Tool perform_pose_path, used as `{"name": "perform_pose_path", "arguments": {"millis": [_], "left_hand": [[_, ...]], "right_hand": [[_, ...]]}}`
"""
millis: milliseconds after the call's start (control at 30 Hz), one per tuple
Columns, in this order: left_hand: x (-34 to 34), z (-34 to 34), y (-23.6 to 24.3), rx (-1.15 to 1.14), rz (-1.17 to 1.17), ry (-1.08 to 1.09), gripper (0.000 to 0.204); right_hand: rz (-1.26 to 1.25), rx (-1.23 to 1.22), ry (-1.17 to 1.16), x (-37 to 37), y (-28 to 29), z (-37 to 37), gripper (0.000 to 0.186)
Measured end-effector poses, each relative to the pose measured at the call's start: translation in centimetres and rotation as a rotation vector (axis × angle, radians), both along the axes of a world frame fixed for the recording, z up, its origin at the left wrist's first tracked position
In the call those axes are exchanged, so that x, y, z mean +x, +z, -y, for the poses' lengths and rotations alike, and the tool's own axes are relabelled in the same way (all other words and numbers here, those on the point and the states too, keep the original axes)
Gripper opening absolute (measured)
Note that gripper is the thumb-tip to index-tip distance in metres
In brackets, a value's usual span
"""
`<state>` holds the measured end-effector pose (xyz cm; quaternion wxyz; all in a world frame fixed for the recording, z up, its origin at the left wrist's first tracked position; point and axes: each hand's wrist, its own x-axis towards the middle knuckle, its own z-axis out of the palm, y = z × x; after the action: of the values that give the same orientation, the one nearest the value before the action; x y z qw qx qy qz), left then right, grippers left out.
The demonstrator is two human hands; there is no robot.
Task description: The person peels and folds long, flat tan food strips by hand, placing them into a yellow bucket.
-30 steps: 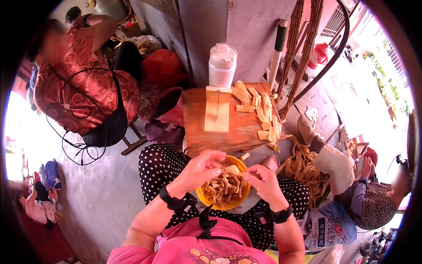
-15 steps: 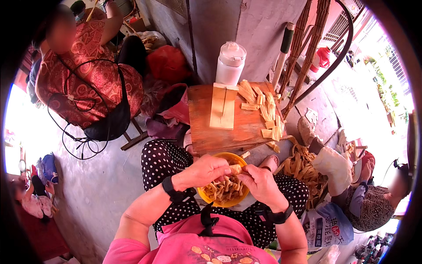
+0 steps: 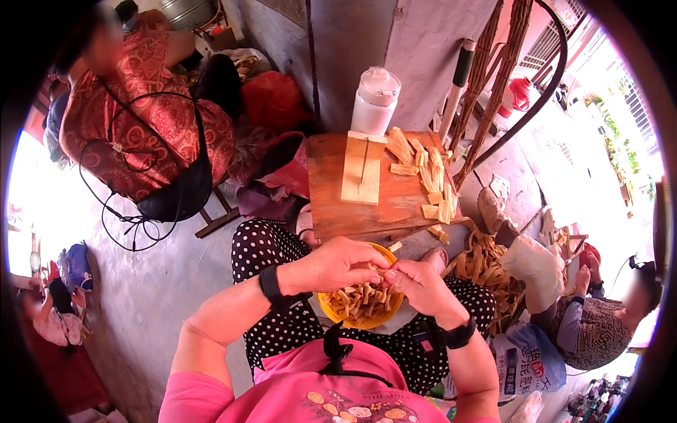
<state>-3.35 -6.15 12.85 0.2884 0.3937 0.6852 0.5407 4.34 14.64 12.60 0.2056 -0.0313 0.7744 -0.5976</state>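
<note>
My left hand (image 3: 340, 266) and my right hand (image 3: 422, 283) meet above a yellow bowl (image 3: 369, 325). Their bent fingers and thumbs pinch a small tan strip, mostly hidden behind the fingers. Short, curled tan-brown pieces (image 3: 356, 302) fill the bowl, which sits between my knees. Just beyond it stands a low wooden table (image 3: 328, 187). On that lie a light wooden block (image 3: 363, 169) with a dark line down its middle and several dry, pale strips (image 3: 431, 173).
A white lidded jug (image 3: 376, 102) stands behind the block. Long brown strips (image 3: 479, 264) heap on the floor at right, near a printed sack (image 3: 525, 363). One person (image 3: 151, 120) sits at far left, another (image 3: 596, 321) at right. A green-handled pole (image 3: 460, 77) leans by the pillar.
My left hand has turned and closed over the fingers of my right. The tan piece that showed between them is now mostly covered. The view has shifted slightly.
</note>
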Motion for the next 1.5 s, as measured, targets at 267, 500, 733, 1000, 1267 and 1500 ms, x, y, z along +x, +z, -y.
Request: {"name": "perform_pose_path", "arguments": {"millis": [267, 500, 733, 1000, 1267, 1500], "left_hand": [[1.0, -0.6, -2.1, 0.111, 0.698, 0.134, 0.014], [0.8, -1.1, 0.2, 0.206, 0.685, 0.19, 0.009], [1.8, -0.2, -0.8, 0.194, 0.782, 0.306, 0.006], [0.7, 2.1, 0.2, 0.163, 0.727, 0.369, 0.011], [1.5, 1.7, 0.9, 0.174, 0.726, 0.348, 0.011], [-2.3, 2.6, 0.1, 0.153, 0.591, 0.465, 0.015]], "right_hand": [[0.41, -0.298, -0.038, -0.2, -0.6, -1.6, 0.031], [0.501, -0.559, -0.042, -1.9, 0.0, -2.6, 0.03], [0.521, -0.508, 0.04, -1.0, -0.6, -2.4, 0.03], [0.429, -0.52, -0.11, 1.4, 2.5, -5.5, 0.034], [0.32, -0.248, -0.048, 2.2, 2.7, -6.6, 0.024], [-0.03, 0.051, -0.036, -3.4, 1.9, -3.4, 0.021]]}}
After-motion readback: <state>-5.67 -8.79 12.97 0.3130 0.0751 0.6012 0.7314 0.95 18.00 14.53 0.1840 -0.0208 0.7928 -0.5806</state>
